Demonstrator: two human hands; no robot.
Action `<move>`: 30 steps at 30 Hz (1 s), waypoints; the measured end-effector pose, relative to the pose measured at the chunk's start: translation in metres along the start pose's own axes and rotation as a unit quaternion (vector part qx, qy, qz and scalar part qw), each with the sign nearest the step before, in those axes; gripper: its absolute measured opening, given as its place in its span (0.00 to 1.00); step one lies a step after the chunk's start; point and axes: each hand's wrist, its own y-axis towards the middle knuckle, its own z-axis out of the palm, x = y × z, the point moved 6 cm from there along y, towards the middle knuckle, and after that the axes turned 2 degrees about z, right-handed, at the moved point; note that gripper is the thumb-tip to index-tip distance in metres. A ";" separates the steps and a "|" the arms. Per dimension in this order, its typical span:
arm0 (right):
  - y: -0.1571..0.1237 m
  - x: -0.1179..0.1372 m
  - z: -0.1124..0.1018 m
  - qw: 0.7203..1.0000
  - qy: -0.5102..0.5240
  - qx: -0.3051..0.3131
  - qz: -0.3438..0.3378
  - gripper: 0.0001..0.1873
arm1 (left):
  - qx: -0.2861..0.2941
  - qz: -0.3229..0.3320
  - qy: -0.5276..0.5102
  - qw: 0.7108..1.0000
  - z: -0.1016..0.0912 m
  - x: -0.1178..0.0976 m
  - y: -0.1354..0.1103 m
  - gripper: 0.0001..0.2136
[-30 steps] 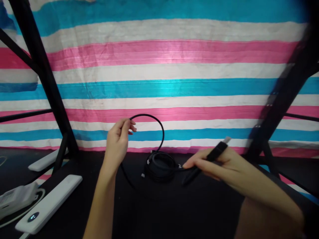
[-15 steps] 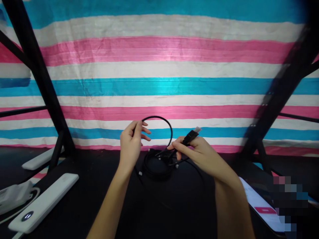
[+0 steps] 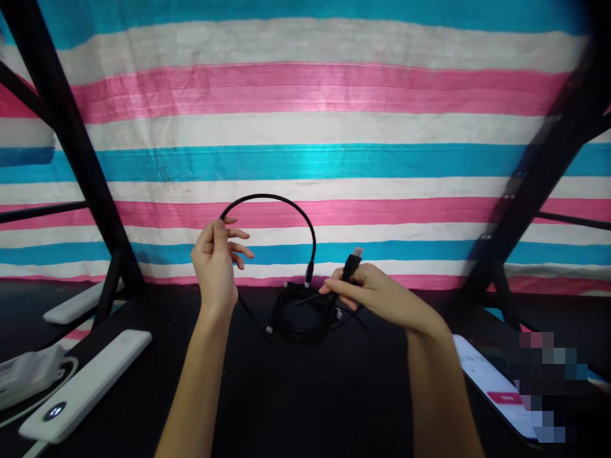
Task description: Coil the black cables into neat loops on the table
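Between thumb and index finger, my left hand (image 3: pixel 214 261) pinches a black cable (image 3: pixel 267 196), its other fingers spread. From there the cable arches up and over to the right, and its plug end (image 3: pixel 309 275) hangs down above the coil. My right hand (image 3: pixel 372 292) grips a black cable plug (image 3: pixel 352 264) with a pale tip pointing up. Below and between the hands, a coil of black cable (image 3: pixel 300 334) lies on the black table, with several small connector ends around it. Part of the cable in my right hand is hidden by the fingers.
At left lie a white power strip-like bar (image 3: pixel 90 385) with a round dark display, a white adapter (image 3: pixel 31 375) with cord, and another white bar (image 3: pixel 79 304). A phone (image 3: pixel 491 381) with a lit screen is at right. Black frame legs (image 3: pixel 81 152) stand on both sides before a striped sheet (image 3: pixel 305 127).
My left hand has moved left and slightly up, drawing the cable into a wider arch whose plug end now shows. My right hand has shifted a little left, still holding its plug.
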 end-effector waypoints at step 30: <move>-0.001 0.004 -0.023 0.874 0.002 -0.486 -0.027 0.37 | 0.251 -0.154 0.012 0.956 0.039 0.018 -0.021 0.14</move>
